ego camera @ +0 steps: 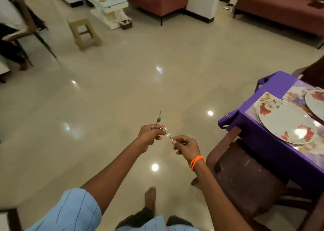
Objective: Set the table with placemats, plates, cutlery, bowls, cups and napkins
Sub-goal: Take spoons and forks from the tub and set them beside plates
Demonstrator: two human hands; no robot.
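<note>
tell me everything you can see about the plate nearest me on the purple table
The nearest plate is round and white, glossy like ceramic, with red flower prints near its rim. It lies flat on a floral placemat at the corner of the purple table, holds nothing and reflects a ceiling light. Neither hand touches it.
</note>
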